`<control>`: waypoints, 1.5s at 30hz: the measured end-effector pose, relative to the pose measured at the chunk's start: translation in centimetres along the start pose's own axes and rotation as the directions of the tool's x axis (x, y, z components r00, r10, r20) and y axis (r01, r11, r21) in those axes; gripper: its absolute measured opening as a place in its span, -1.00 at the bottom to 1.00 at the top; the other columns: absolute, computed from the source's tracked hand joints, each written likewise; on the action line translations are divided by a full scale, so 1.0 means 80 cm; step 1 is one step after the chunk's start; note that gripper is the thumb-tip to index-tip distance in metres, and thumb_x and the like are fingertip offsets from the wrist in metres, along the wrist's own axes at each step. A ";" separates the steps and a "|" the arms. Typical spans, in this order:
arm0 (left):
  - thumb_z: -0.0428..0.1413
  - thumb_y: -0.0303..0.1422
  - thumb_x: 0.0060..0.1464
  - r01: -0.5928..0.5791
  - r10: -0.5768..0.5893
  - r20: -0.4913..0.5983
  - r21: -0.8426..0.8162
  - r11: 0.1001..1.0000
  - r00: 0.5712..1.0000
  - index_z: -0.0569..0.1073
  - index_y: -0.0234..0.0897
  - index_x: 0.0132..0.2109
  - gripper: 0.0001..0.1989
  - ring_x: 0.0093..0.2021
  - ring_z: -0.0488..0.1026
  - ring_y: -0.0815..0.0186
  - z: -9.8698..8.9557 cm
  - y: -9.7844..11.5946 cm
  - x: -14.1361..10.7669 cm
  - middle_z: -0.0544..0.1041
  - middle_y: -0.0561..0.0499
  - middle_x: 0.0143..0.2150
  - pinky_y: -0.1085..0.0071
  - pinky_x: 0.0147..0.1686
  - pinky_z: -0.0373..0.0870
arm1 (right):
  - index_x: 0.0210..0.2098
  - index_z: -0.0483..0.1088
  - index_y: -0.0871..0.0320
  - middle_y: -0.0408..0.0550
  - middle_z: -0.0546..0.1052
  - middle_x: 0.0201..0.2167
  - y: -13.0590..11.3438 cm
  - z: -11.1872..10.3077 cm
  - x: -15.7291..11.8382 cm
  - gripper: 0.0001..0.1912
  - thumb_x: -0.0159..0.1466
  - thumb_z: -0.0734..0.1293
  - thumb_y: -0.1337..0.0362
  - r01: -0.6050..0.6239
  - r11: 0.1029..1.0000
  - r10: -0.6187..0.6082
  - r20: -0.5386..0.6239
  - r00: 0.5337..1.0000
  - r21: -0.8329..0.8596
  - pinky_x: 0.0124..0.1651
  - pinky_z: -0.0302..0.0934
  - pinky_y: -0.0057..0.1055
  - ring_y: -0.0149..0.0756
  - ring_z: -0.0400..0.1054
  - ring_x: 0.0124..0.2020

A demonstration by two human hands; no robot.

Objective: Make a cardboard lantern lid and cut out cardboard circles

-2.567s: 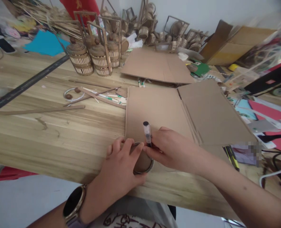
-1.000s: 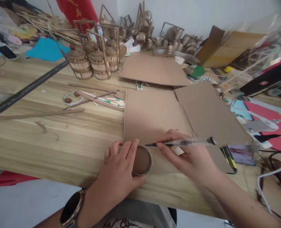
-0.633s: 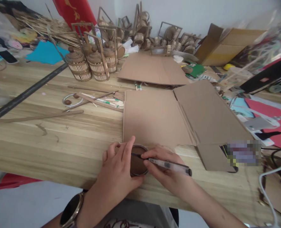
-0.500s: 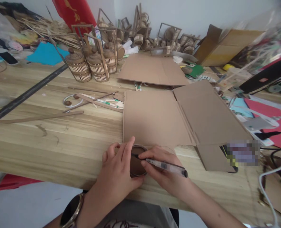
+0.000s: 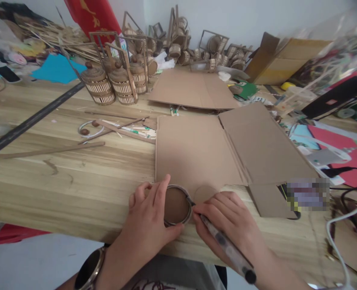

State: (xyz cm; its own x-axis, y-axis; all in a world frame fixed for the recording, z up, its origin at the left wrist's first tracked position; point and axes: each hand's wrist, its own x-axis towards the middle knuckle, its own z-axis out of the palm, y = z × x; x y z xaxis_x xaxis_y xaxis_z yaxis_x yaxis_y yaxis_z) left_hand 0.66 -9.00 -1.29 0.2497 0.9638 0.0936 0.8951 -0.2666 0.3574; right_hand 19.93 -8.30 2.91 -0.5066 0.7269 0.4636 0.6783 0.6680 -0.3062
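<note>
My left hand (image 5: 150, 213) curls round the left side of a brown ring (image 5: 189, 200) and steadies it on the near edge of the flattened cardboard (image 5: 193, 149). Brown cardboard shows through the middle of the ring. My right hand (image 5: 234, 219) grips a pen (image 5: 227, 243), its tip touching or very near the ring's outer right side. Just right of the ring, a curved outline (image 5: 207, 187) shows on the cardboard, partly covered by my right hand.
Lidded slatted baskets (image 5: 98, 86) with tall handles stand at the back left. Thin wood strips (image 5: 121, 129) and a black bar (image 5: 36, 119) lie on the left. Another cardboard sheet (image 5: 193, 88) lies behind. Coloured papers (image 5: 335, 141) and cables (image 5: 335, 241) crowd the right.
The pen tip has moved from inside the ring to its outer right side. My right hand has shifted right and the pen now slants toward me. My left hand keeps its hold.
</note>
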 end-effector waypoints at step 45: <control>0.32 -0.30 -0.16 -0.077 0.082 -0.139 0.039 0.996 0.987 -0.03 -0.37 0.33 -0.01 0.01 0.26 -0.14 0.005 -0.004 -0.007 0.49 -0.28 0.05 -0.01 -0.06 0.29 | -0.32 0.47 0.09 -0.18 0.57 -0.48 -0.010 0.030 0.005 -0.89 0.27 0.32 0.40 -0.227 0.824 0.195 0.116 0.974 0.519 -0.32 0.20 -0.36 -0.35 0.41 -0.43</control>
State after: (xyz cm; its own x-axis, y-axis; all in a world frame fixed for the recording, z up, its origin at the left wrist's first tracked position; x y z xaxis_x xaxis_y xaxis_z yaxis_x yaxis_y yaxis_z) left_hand 0.41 -9.44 -1.82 0.2684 0.9301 0.2507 0.8869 -0.3402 0.3127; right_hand 17.90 -8.18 1.38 -0.4223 0.8569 0.2954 0.3973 0.4679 -0.7894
